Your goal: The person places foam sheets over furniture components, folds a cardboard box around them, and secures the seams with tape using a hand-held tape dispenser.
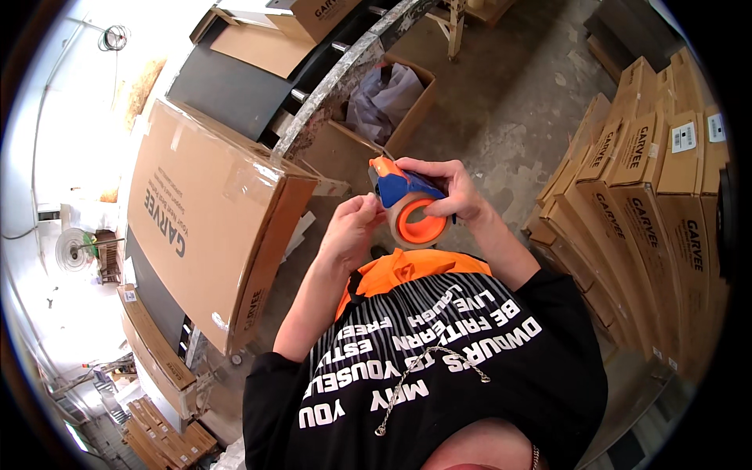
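A blue and orange tape dispenser [403, 184] with a roll of tape on its orange hub [421, 222] is held in front of my waist. My right hand [462, 192] is closed round it from the right side. Close against its left side, my left hand [354, 225] has thumb and fingertips pinched together, right by the roll and the dispenser's front end. Whatever lies in that pinch is too small to make out. Left of my hands, a large flat cardboard box [207, 211] rests on the conveyor, with clear tape on its corners.
A dark conveyor belt [227, 90] with a worn metal edge runs along the left. Beneath it stands an open carton [407, 117] of grey plastic wrap. Tall cartons [627, 188] stand in a row at the right. A fan [74, 251] is at far left.
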Tool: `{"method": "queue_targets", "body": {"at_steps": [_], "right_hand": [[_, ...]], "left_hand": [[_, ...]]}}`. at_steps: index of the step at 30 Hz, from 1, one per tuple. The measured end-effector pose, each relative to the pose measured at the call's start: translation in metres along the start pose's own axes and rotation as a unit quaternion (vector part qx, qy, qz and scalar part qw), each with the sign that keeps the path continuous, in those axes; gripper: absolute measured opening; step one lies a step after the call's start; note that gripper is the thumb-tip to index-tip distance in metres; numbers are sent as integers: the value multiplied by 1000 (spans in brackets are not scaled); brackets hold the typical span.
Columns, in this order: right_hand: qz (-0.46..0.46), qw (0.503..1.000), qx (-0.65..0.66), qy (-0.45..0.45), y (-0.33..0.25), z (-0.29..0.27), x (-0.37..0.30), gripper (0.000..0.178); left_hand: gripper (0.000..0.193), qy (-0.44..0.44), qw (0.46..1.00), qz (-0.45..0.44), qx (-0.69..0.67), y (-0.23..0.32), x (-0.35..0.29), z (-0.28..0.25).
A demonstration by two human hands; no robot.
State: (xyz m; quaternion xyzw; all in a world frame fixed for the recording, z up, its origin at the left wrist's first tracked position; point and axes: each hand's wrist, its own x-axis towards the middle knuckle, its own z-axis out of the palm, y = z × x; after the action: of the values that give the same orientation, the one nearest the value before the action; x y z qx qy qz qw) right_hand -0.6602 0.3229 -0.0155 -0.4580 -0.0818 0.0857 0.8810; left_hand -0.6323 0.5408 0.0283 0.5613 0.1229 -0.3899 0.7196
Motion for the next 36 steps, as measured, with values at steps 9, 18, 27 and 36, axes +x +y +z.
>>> {"method": "queue_targets", "body": {"at_steps": [9,18,27,36], "right_hand": [[-18,999,26,-20,3,-7,6,75],[-2,999,35,-13,11,-9,9,75],[-109,968,-212,-81,3,8,11,64],[-177,865,-469,5,10,73,31,58]], "left_hand": [[22,-72,997,-2,-31,28,-2,-10],[16,3,999,49,0,16,10,-8],[30,-22,911,-4,411,58,8,-54],[46,-81,499,-100,857,173,46,-24]]}}
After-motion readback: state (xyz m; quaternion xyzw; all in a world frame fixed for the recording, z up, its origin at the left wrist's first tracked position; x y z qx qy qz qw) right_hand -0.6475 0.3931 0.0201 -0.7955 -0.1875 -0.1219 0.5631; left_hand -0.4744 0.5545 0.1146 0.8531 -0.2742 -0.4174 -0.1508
